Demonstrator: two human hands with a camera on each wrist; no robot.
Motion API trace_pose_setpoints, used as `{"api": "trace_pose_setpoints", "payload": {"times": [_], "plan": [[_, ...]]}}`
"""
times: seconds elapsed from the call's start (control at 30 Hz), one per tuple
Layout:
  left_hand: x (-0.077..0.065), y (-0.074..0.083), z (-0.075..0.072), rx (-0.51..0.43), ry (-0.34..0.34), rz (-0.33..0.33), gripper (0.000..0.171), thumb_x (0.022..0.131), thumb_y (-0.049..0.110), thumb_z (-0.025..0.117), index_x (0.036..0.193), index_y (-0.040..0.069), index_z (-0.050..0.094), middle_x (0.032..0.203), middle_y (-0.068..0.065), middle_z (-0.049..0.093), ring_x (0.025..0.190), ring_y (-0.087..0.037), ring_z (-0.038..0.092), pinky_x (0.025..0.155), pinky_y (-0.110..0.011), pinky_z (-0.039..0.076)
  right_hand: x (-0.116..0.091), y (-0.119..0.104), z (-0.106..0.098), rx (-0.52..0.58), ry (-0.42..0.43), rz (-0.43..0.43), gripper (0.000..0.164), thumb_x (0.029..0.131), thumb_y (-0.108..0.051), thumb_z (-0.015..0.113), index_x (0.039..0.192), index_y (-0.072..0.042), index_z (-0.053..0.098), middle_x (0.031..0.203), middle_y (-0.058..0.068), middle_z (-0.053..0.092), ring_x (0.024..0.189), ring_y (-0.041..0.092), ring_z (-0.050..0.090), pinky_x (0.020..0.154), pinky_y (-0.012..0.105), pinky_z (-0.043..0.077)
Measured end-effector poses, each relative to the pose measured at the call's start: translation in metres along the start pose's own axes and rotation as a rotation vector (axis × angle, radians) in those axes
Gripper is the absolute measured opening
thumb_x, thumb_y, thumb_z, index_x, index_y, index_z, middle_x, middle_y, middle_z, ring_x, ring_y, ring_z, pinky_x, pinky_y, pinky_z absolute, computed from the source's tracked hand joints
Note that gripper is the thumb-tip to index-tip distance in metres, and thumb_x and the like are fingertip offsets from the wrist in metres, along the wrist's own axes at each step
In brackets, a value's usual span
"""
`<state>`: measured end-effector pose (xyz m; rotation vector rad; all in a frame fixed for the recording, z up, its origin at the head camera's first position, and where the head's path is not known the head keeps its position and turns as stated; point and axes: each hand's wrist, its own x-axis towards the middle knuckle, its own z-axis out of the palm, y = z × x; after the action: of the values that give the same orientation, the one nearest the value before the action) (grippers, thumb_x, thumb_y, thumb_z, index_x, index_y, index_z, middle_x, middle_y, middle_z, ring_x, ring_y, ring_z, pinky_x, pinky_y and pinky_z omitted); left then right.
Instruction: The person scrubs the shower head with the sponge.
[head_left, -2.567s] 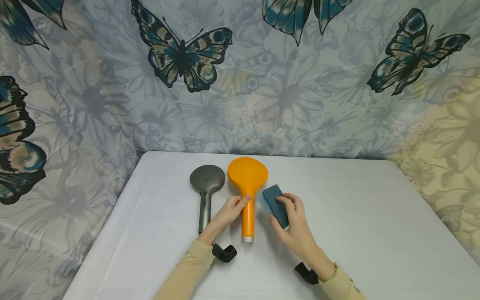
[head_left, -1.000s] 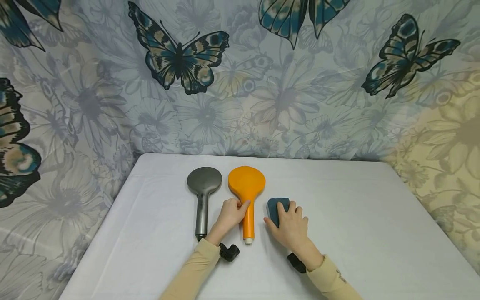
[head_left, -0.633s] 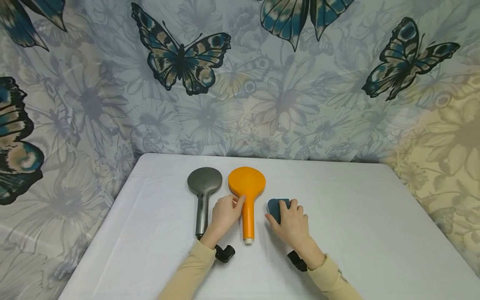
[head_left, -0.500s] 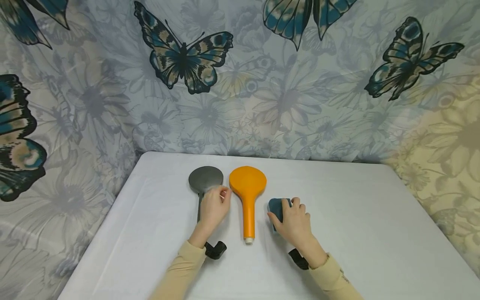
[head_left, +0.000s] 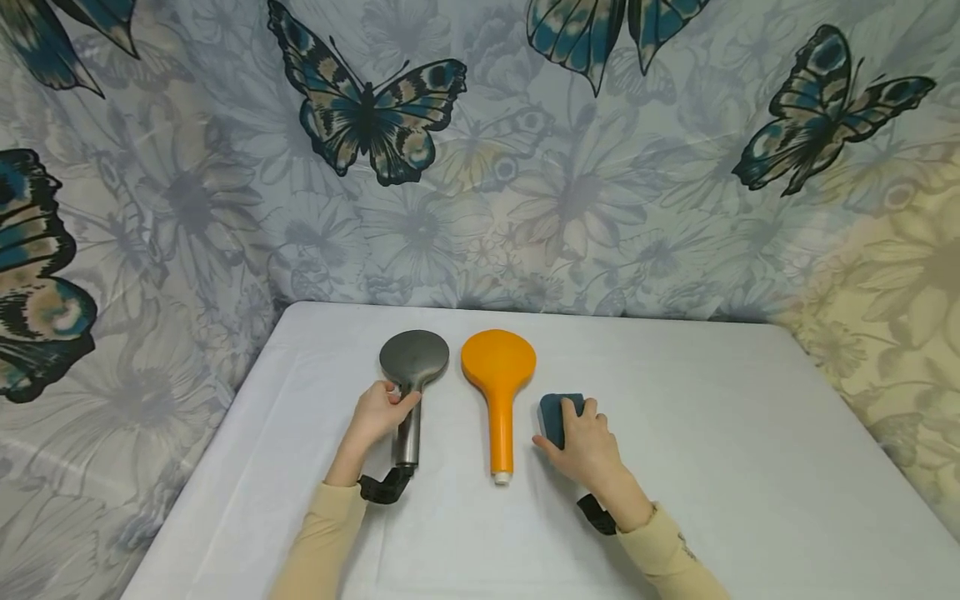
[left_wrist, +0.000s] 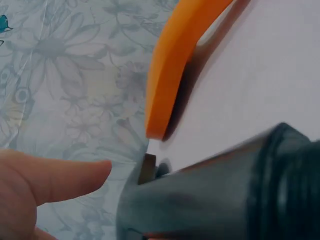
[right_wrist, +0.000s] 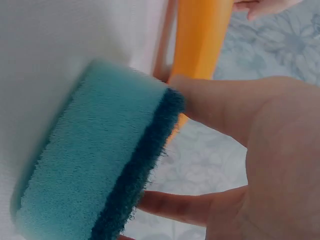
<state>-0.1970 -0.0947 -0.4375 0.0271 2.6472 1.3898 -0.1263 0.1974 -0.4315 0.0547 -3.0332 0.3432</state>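
A dark grey shower head (head_left: 414, 358) lies on the white table, its handle towards the front. My left hand (head_left: 378, 414) is at its neck, thumb stretched over the handle in the head view. In the left wrist view a gap shows between the straight thumb (left_wrist: 75, 177) and the grey handle (left_wrist: 200, 200). To the right lies an orange shower head (head_left: 498, 362) with a white end, untouched. Further right, my right hand (head_left: 588, 446) holds a blue sponge (head_left: 552, 417) by thumb and fingers. The right wrist view shows its light foam (right_wrist: 95, 150) and dark scouring layer.
A white cloth covers the table (head_left: 712, 433). Behind it and at the left hangs fabric (head_left: 570, 200) printed with flowers and butterflies. Black camera mounts (head_left: 386, 486) sit on both wrists.
My left hand has let go of the orange shower head and moved left to the grey one. My right hand lowered the sponge from beside the orange shower head to the table and stays there.
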Motion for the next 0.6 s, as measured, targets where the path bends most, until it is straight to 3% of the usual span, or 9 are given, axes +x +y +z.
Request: {"api": "trace_pose_setpoints", "payload": {"times": [0.2,0.33,0.43,0.6], "plan": [[0.006,-0.007,0.005,-0.033,-0.034,-0.019,0.033,0.088,0.018,0.060,0.094,-0.014,0.056,0.067,-0.006,0.050,0.060,-0.015,0.044,0.052,-0.023,0.037,-0.001,-0.001,0.003,0.021,0.028,-0.026,0.063,0.077,-0.033,0.075,0.116,0.009,0.048,0.108,0.037,0.039,0.078,0.043,0.049,0.057,0.046,0.052],[0.008,-0.010,0.007,-0.086,-0.026,-0.033,0.027,0.087,0.015,0.061,0.089,-0.011,0.058,0.061,-0.001,0.047,0.056,-0.012,0.043,0.050,-0.021,0.036,0.000,-0.001,0.004,0.021,0.044,-0.036,0.059,0.076,-0.030,0.076,0.111,0.008,0.049,0.104,0.035,0.040,0.076,0.042,0.049,0.055,0.046,0.052],[0.011,-0.012,0.007,-0.181,-0.046,-0.049,0.023,0.087,0.012,0.062,0.088,-0.011,0.059,0.059,0.002,0.046,0.055,-0.010,0.043,0.050,-0.021,0.038,0.001,0.000,0.006,0.015,0.059,-0.041,0.057,0.075,-0.029,0.076,0.109,0.008,0.049,0.103,0.035,0.041,0.075,0.042,0.049,0.054,0.046,0.052],[0.015,-0.016,0.008,-0.324,-0.100,-0.097,0.030,0.088,0.014,0.063,0.100,-0.014,0.060,0.072,-0.006,0.056,0.063,-0.014,0.050,0.058,-0.025,0.043,0.000,0.000,0.007,0.016,0.063,-0.038,0.056,0.075,-0.025,0.074,0.112,0.009,0.050,0.103,0.035,0.041,0.075,0.042,0.050,0.052,0.046,0.051]]}}
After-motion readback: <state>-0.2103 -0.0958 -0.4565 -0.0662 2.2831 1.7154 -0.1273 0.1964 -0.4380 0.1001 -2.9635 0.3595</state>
